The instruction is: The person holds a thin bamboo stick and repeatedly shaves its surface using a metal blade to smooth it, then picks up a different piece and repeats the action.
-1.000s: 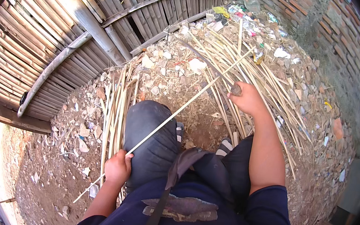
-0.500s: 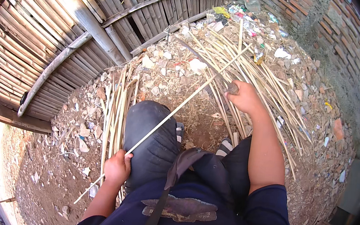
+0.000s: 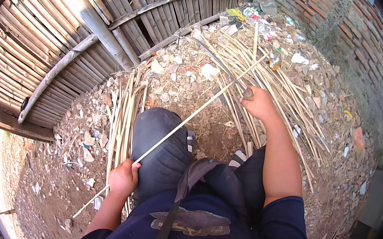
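In the head view, the left hand (image 3: 123, 178) has its fingers (image 3: 135, 169) curled tight around a long thin bamboo strip (image 3: 186, 121), gripping it near its lower end; a short tail of the strip pokes out below and behind those fingers toward the ground (image 3: 51, 188). From the left fingers the strip runs up and away on a slant, crossing over the raised knee in dark trousers (image 3: 160, 149) and passing just beside the right hand (image 3: 259, 103) before ending among the rubbish further out. The right hand is closed, its fingers wrapped around a small dark object (image 3: 248, 94) whose end shows at the thumb side; what it is cannot be told, nor whether it touches the strip, though it sits right next to it. Beyond and to the outer side of the right fingers lies a loose heap of bamboo strips (image 3: 293, 98), fanned over the rubble. Just past the left fingers, beside the knee, a tidier bundle of split strips (image 3: 124, 112) lies lengthwise on the ground. Further off from the left fingers stands a bamboo fence (image 3: 45, 32), and well beyond the right fingers a brick wall (image 3: 361, 39). Below both hands, a dark strap (image 3: 178, 198) crosses the person's blue shirt.
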{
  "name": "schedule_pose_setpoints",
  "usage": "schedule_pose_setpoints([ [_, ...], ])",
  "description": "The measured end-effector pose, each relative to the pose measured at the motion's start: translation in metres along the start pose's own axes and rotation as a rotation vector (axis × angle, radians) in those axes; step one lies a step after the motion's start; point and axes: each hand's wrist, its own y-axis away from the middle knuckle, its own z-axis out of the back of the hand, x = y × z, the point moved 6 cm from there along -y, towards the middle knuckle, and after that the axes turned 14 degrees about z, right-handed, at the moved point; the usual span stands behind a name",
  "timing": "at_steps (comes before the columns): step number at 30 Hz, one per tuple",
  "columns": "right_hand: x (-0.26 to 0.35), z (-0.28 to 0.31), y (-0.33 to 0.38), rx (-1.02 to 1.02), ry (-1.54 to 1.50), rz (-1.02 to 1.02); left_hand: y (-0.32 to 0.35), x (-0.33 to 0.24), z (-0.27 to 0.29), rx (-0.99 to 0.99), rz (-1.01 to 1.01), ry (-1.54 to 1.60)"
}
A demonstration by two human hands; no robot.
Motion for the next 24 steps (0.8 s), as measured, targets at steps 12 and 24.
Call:
schedule_pose_setpoints([
  [12,0.007,-0.002,0.004,0.138,-0.063,-0.063,-0.001,0.001,0.0,-0.001,-0.014,0.0],
  [24,0.042,-0.021,0.004,0.221,-0.094,0.012,-0.001,0.007,-0.004,0.002,0.006,0.031],
])
